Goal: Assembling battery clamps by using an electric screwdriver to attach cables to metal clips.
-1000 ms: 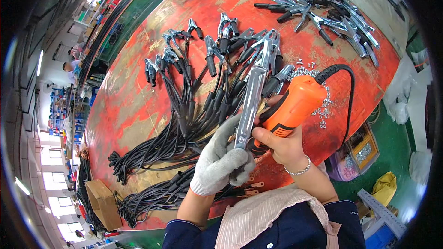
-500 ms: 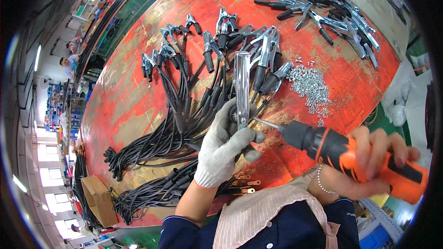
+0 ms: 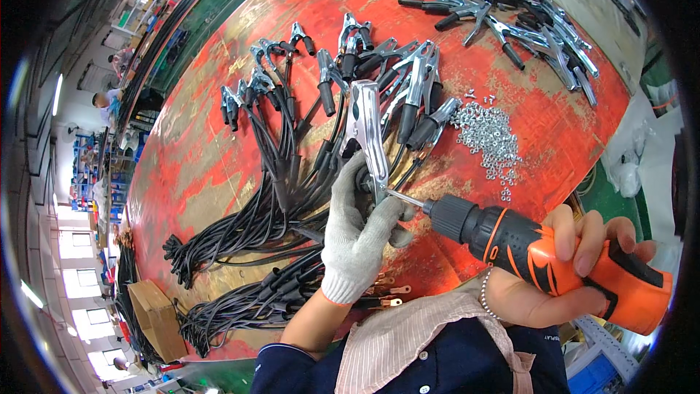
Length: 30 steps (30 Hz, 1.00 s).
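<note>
My left hand (image 3: 359,237), in a white knit glove, is closed round the lower end of a silver metal spring clamp (image 3: 370,128), jaws pointing away from me. My bare right hand (image 3: 583,255) grips an orange and black cordless screwdriver (image 3: 510,242). Its thin bit (image 3: 405,198) meets the side of the clamp just above my left thumb; the exact contact point is too small to make out. Behind the held clamp lie several clamps with black handles (image 3: 412,98), joined to black cables (image 3: 248,208).
A heap of loose clamps (image 3: 510,18) lies at the far right of the red, worn table (image 3: 182,124). Small nuts and screws (image 3: 487,138) are piled at centre right. Nearer me is another cable bundle (image 3: 248,306) with copper lugs (image 3: 390,302). A cardboard box (image 3: 153,314) stands at the left.
The screwdriver has moved left, bringing its bit against the clamp. The clamp has turned and tilted left, showing more of its side.
</note>
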{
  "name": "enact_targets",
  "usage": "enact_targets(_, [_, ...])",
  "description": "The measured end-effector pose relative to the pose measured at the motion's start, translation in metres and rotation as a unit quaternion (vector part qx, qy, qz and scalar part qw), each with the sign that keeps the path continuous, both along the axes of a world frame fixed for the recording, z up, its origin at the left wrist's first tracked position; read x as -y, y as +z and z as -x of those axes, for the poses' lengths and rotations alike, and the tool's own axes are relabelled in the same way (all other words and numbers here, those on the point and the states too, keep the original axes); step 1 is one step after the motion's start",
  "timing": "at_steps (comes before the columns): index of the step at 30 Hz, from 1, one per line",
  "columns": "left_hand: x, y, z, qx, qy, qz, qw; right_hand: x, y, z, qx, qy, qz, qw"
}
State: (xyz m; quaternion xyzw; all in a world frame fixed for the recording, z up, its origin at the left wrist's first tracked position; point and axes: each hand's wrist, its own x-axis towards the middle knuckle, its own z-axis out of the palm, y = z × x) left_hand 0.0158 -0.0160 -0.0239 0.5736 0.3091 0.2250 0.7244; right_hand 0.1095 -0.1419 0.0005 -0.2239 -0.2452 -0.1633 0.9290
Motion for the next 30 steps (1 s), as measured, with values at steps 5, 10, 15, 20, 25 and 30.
enact_targets(5, [0.0, -0.009, 0.001, -0.017, -0.002, 0.014, 1.0, 0.0, -0.008, 0.003, 0.043, 0.064, -0.011, 0.997])
enact_targets(10, [-0.006, -0.005, -0.001, 0.011, -0.029, 0.09, 0.995, 0.004, -0.011, 0.008, 0.061, 0.15, 0.013, 0.987])
enact_targets(15, [-0.008, -0.004, -0.003, -0.04, -0.048, 0.055, 0.997, 0.003, -0.019, 0.004, 0.002, 0.13, 0.031, 0.991])
enact_targets(20, [-0.038, -0.022, 0.009, -0.194, -0.027, -0.541, 0.818, 0.001, 0.007, 0.004, -0.016, 0.078, -0.107, 0.991])
enact_targets(25, [-0.042, 0.03, 0.01, -0.189, -0.025, -0.655, 0.731, -0.002, -0.06, -0.001, -0.023, 0.128, 0.273, 0.953])
enact_targets(30, [-0.028, 0.017, 0.015, -0.154, -0.107, -0.715, 0.673, -0.047, -0.078, 0.009, -0.177, 0.322, 0.299, 0.881])
